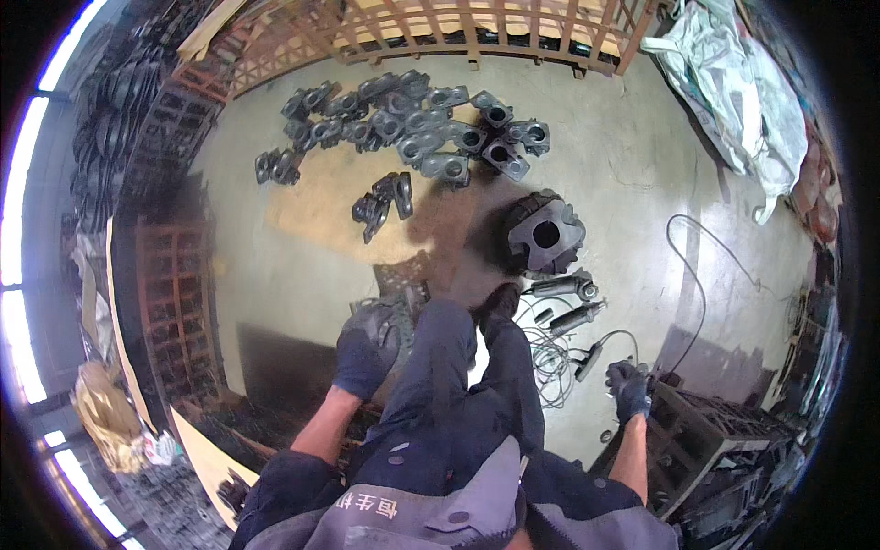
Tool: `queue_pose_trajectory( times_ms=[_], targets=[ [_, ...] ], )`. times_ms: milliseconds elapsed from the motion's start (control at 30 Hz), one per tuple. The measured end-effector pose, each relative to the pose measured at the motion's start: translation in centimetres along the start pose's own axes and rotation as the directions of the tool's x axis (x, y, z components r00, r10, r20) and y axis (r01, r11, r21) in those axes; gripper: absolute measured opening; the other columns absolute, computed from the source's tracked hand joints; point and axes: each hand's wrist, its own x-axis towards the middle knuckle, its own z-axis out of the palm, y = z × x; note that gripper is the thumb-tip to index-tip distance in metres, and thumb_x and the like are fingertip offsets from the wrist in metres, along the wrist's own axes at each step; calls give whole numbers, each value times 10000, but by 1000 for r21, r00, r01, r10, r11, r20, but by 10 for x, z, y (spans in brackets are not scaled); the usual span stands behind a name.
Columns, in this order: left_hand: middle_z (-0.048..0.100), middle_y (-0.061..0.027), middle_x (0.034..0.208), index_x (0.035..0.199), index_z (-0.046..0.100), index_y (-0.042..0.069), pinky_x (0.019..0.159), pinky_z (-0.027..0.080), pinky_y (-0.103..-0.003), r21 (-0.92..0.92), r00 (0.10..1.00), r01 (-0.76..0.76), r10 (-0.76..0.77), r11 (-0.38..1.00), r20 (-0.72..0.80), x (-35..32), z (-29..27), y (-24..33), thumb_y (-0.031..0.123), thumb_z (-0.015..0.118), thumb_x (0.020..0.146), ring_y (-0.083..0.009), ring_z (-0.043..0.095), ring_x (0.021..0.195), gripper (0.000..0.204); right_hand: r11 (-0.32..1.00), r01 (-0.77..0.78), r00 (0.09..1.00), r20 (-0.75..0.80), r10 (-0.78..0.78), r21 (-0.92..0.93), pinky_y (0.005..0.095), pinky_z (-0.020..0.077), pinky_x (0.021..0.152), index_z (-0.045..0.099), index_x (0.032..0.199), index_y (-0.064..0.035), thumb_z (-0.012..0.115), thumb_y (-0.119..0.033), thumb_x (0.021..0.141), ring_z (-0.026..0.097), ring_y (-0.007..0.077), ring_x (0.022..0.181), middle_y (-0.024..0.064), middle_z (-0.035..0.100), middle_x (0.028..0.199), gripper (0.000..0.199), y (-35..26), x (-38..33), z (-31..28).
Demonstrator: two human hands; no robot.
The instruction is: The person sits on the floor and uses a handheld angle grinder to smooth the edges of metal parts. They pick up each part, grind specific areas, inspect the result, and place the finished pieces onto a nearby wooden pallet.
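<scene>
My left hand (371, 344), in a dark glove, is beside my left knee. It rests against a dark, bumpy metal-looking piece (403, 316); its fingers blend into that piece, so their grip is unclear. Out to the right, my gloved right hand (628, 385) has its fingers curled in, and what they hold, if anything, is hidden. Close to it are a black cable (701, 302) and the corner of a dark metal crate (706, 412). Between my legs and that hand lie two dark handheld power tools (561, 287) (575, 317) and a coiled thin cord (550, 367).
A round, dark metal casting with a central hole (524, 240) stands ahead of my feet. Several grey metal castings (412, 119) lie on the floor beyond, some by a tan sheet (316, 197). Rusty lattice crates (467, 37) border the far side. White sacks (733, 82) sit far right.
</scene>
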Motion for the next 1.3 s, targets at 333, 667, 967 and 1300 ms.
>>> queue_pose_trajectory(
  times_ms=[333,667,967,1300],
  targets=[
    [602,-238,1213,1254,546,18,964,457,-462,211,928,-279,206,937,311,261,170,-69,277,688,796,-392,581,1114,544,968,-186,972,-114,207,169,290,485,589,699,1013,-1,651,-241,918,627,137,666,60,701,813,263,9,48,72],
    [278,-284,1549,1518,266,0,1161,273,-490,378,834,-307,56,873,548,414,450,-210,356,618,830,-438,361,1384,851,872,-380,911,-36,410,308,292,467,599,690,981,-24,684,-261,902,591,130,655,42,670,777,250,120,111,288],
    [634,-286,1117,1269,558,20,869,491,-542,438,886,-451,333,778,322,431,596,-324,263,669,812,-466,599,1031,530,868,-443,880,-73,469,225,392,519,862,704,1052,-5,662,-274,909,673,305,968,180,709,1030,307,251,239,377],
    [690,-259,956,1011,665,-1,788,514,-510,367,879,-360,179,858,443,427,510,-252,396,561,922,-433,662,917,419,914,-91,871,-414,266,394,291,461,652,666,1093,31,658,-189,927,577,130,723,48,680,861,275,267,267,386]
  ],
)
